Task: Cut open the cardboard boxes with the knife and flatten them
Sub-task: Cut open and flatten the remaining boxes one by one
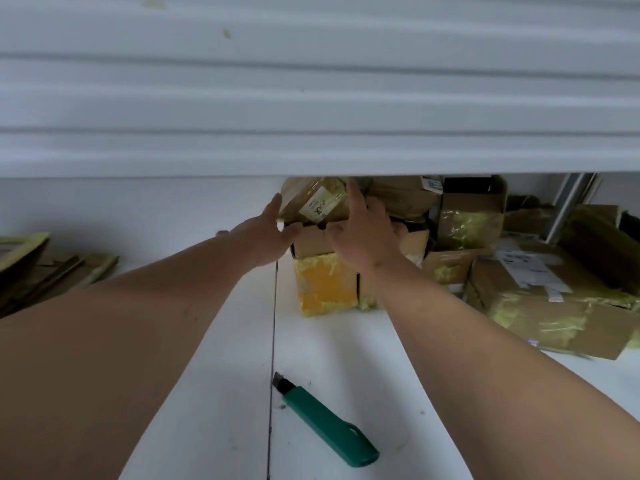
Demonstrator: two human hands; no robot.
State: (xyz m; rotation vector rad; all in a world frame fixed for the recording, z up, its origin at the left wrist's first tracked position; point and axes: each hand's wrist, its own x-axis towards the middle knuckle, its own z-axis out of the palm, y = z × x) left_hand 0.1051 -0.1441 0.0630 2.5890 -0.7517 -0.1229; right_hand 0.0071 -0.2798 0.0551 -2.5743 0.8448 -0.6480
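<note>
A small taped cardboard box [313, 202] with a white label sits tilted on top of a taller box [325, 282] covered in yellow tape. My left hand [268, 233] touches its left side with the fingers nearly straight. My right hand [363, 233] lies against its right side, fingers spread and slightly bent. A green utility knife [327, 422] with its blade out lies on the white table [221, 375] between my forearms, untouched.
More taped cardboard boxes [540, 296] crowd the table's right side. Flattened cardboard [41, 271] is stacked at the far left. A white ribbed shutter [311, 98] hangs low and hides the upper part of the scene. A seam runs down the table's middle.
</note>
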